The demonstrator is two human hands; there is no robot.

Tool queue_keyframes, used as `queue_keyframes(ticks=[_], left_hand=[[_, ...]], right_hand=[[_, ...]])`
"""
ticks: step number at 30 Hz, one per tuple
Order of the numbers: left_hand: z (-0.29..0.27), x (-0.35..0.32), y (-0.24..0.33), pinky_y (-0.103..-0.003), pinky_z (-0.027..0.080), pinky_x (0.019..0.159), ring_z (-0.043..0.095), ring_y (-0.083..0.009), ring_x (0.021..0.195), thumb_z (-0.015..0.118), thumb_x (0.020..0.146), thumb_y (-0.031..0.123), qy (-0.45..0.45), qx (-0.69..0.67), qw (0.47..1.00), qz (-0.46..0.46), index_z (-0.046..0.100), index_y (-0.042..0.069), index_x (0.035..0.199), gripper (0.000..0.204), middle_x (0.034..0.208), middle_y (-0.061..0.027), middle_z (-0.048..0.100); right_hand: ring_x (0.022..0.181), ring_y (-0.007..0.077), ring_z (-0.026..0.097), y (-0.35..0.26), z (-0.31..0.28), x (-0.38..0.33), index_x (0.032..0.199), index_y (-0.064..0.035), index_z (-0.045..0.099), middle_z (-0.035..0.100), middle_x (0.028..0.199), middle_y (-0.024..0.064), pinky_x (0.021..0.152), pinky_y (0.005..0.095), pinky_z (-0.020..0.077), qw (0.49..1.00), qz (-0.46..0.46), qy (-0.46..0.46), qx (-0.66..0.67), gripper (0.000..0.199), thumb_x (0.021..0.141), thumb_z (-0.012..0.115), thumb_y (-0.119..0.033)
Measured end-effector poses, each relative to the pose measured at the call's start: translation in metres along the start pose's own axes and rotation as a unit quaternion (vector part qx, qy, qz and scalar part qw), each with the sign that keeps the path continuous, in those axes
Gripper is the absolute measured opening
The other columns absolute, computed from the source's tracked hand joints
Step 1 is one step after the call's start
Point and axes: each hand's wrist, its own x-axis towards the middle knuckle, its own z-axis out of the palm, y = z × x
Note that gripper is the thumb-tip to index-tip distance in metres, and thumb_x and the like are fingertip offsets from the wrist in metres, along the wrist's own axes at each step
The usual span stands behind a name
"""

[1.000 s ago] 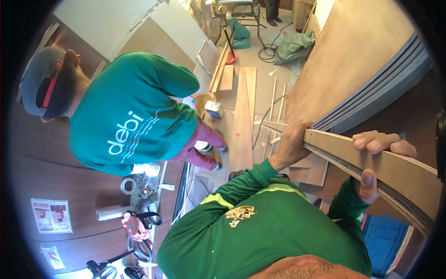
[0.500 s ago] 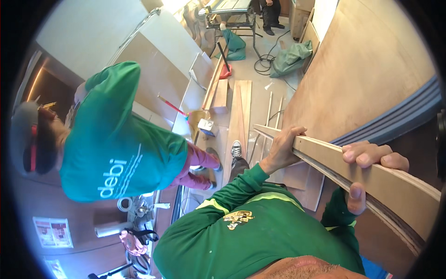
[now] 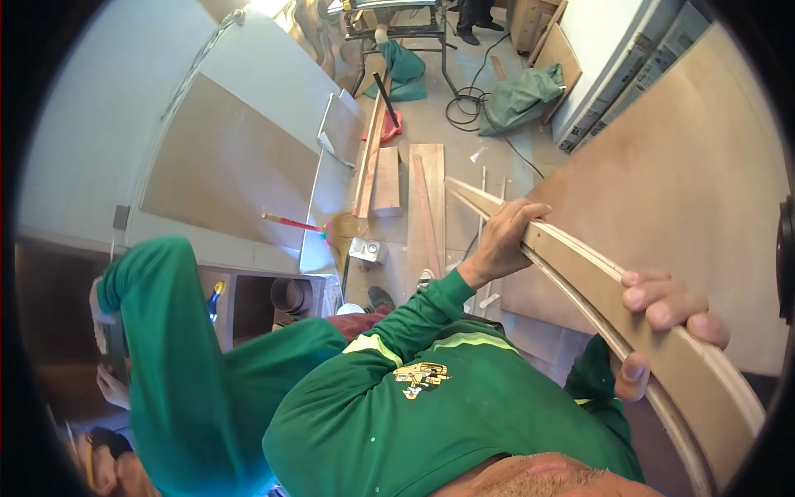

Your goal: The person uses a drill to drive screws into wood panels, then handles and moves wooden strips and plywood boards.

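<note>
A long wooden board (image 3: 592, 261) with pale, layered-looking edges runs slantwise from the middle of the view to the lower right. My left hand (image 3: 503, 242) grips it nearer its far end, fingers over the top edge. Further back along the same board, my right hand (image 3: 672, 313) clasps it, fingers across the upper edge and thumb on the lower edge. The board's near end runs out at the rim of the view. Behind it stands a large brown wood panel (image 3: 662, 182).
A co-worker in a green top (image 3: 186, 373) is close on my left, hands at a dark cabinet. Planks (image 3: 426, 199), a white box (image 3: 367, 250), a broom (image 3: 294, 222) and a green bag (image 3: 523, 99) with a cable lie ahead. A work table (image 3: 397, 33) stands at the far end.
My view has turned somewhat to the right, and the board's far tip points further up. Both hands keep their hold. The co-worker now appears lower in the view, with an arm at the cabinet.
</note>
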Motion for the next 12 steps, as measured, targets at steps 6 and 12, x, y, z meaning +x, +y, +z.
queue_keyframes(ticks=[6, 12], left_hand=[[-0.053, 0.06, -0.076, -0.041, 0.046, 0.076, 0.058, -0.0324, 0.081, 0.08, 0.067, 0.012, -0.017, 0.021, 0.999, 0.028, 0.054, 0.007, 0.116, 0.055, 0.086, -0.01, 0.057], [-0.069, 0.101, -0.142, -0.041, 0.046, 0.08, 0.059, -0.0308, 0.086, 0.081, 0.068, 0.015, -0.031, 0.018, 0.999, 0.036, 0.055, 0.009, 0.116, 0.055, 0.091, -0.007, 0.061]], right_hand=[[0.093, 0.0236, 0.062, 0.054, 0.056, 0.042, 0.132, -0.0136, 0.037, 0.055, 0.106, 0.0052, 0.087, 0.047, 0.0499, 0.997, -0.01, 0.057, -0.052, 0.06, 0.086, 0.074, -0.016], [0.099, 0.0302, 0.062, 0.114, 0.063, 0.069, 0.137, -0.008, 0.036, 0.055, 0.116, 0.0122, 0.093, 0.0525, 0.0504, 0.998, -0.048, 0.009, -0.042, 0.059, 0.088, 0.067, -0.02]])
